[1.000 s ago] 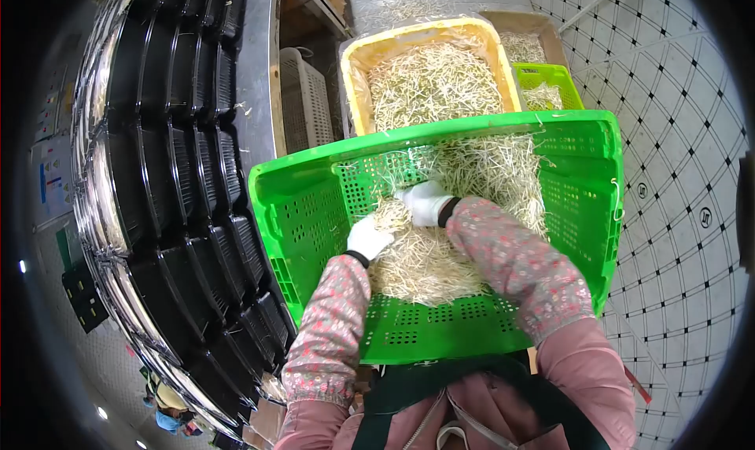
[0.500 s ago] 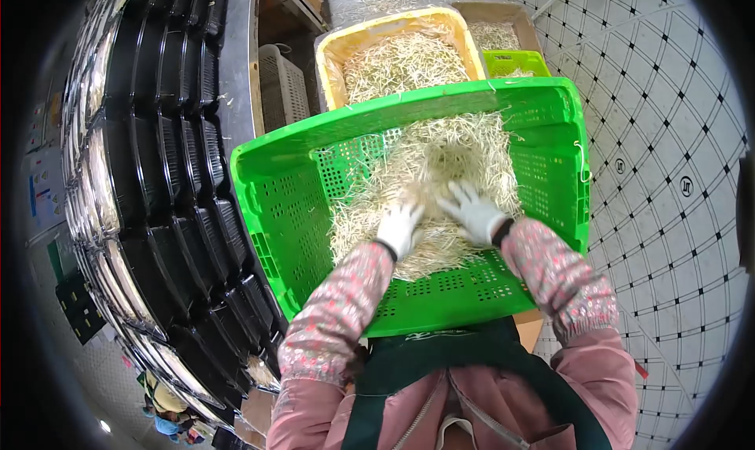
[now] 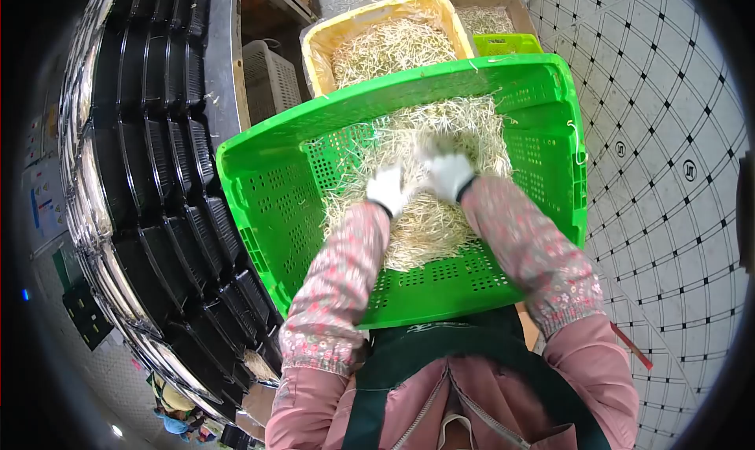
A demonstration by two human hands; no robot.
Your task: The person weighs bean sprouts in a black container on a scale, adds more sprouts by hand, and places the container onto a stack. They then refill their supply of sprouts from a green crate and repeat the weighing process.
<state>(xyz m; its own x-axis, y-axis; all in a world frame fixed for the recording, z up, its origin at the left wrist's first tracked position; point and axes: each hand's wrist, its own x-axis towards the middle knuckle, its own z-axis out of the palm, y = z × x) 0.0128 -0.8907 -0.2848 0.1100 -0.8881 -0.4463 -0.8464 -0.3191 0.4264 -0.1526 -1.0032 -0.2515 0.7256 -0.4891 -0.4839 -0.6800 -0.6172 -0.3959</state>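
Black trays (image 3: 149,167) beside green crate (image 3: 440,308) — yellow tub (image 3: 377,8) partly behind its rim.

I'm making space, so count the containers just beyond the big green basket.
4: yellow tub directly behind the green basket, white basket left of the tub, lime crate right of it, cardboard box beyond the crate. More may be hidden.

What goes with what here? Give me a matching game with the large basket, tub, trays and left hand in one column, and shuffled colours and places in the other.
1. Large basket
2. Tub
3. Trays
4. Left hand

A. Black, at the far left
B. White-gloved, inside the basket
C. Bright green, with perforated sides
D. Yellow, just beyond the basket

Pairs: 1-C, 2-D, 3-A, 4-B
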